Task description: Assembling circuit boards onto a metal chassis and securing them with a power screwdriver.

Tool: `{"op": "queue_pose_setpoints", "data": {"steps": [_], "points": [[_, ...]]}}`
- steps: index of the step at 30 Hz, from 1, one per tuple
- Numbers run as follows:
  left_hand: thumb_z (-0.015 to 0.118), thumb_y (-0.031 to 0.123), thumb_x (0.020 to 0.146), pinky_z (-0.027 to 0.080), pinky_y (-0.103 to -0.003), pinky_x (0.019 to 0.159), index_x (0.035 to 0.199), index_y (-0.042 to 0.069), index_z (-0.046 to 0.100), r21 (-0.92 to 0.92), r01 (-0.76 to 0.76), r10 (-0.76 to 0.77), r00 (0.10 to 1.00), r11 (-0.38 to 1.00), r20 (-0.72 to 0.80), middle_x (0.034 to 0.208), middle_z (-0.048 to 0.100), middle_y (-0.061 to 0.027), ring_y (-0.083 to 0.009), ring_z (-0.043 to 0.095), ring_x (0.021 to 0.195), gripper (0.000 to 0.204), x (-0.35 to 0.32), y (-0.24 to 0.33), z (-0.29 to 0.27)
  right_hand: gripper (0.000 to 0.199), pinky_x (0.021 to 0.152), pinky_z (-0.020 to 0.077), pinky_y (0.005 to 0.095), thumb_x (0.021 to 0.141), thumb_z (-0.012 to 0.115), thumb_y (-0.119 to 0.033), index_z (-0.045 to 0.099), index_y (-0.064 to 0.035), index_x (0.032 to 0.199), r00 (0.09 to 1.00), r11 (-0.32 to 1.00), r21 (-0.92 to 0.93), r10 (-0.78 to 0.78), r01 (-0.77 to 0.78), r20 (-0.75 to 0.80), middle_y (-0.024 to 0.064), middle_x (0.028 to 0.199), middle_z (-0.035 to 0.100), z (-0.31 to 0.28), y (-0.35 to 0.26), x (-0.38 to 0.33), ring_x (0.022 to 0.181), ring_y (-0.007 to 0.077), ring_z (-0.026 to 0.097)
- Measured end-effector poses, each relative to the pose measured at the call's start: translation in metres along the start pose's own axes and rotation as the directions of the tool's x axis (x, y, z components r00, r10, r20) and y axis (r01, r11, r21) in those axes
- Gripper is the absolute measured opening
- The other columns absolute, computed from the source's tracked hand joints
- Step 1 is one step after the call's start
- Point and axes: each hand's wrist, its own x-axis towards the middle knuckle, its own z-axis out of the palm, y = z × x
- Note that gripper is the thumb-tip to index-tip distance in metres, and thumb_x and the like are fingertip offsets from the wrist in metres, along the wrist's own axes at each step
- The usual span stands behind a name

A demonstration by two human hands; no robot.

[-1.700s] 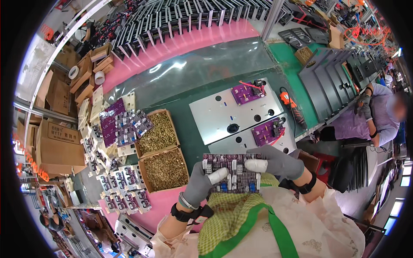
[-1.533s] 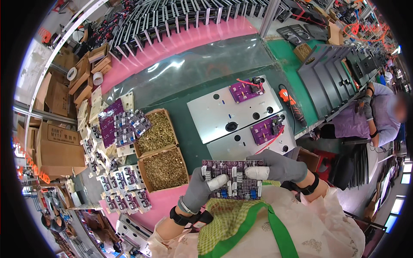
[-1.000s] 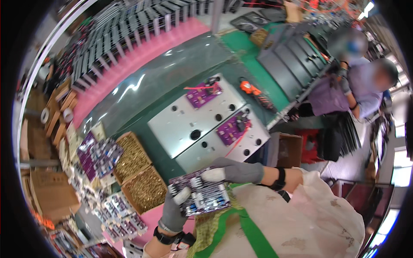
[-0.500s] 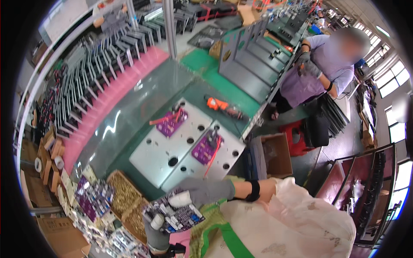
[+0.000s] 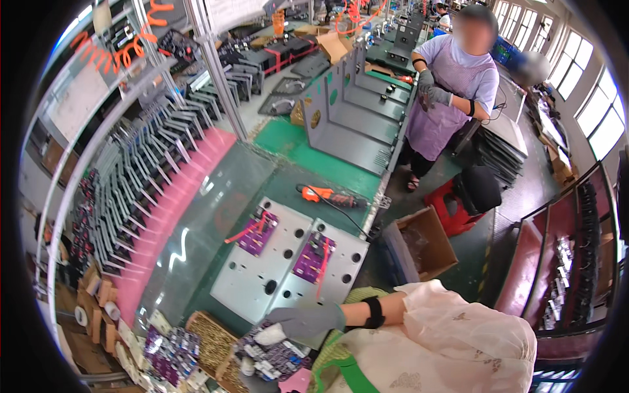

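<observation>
A populated circuit board is held low in front of me, near the lower edge of the picture. My left hand, in a grey glove with a white-covered thumb tip, grips its near left side; most of that hand is cut off or hidden. From the right, my right hand in the same kind of glove reaches over and pinches the board's upper edge. Just beyond lie two silver metal plates with round holes. Each plate bears a purple circuit board with red wires.
Brass-coloured screws fill a bin left of my hands, beside a heap of circuit boards. An orange power screwdriver lies beyond the plates. Grey brackets stand farther off. At right are a cardboard box, a red stool and a co-worker.
My view has tilted up and shifted, so the bench appears lower in the picture. Both hands still hold the circuit board, now nearer the lower edge.
</observation>
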Motion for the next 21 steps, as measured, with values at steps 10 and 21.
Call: {"op": "queue_pose_setpoints", "data": {"steps": [10,21], "points": [[0.045,0.032,0.093,0.048,-0.027,0.066,0.109,0.005,0.051,-0.839,0.309,-0.411,0.905,0.447,0.115,0.091,0.056,-0.0051,-0.014,0.055,0.077,0.033,0.008,0.007,0.008,0.041,0.085,0.0398,0.0272,0.092,0.051,-0.033,0.055,0.0043,0.109,0.993,0.981,-0.167,0.085,-0.098,-0.08,0.0086,0.101,0.058,0.005,0.0,0.001,0.097,0.011,0.05],[0.059,0.029,0.078,0.049,-0.026,0.052,0.109,0.002,0.052,-0.948,0.083,-0.609,0.783,0.306,-0.128,0.086,0.061,-0.0064,-0.0164,0.058,0.062,0.042,0.021,0.062,0.053,0.032,0.076,0.0456,0.024,0.089,0.052,-0.025,0.059,0.0022,0.105,0.967,0.96,0.209,0.217,-0.186,-0.134,0.0048,0.093,0.063,0.015,-0.007,0.022,0.085,0.0087,0.056]]}}
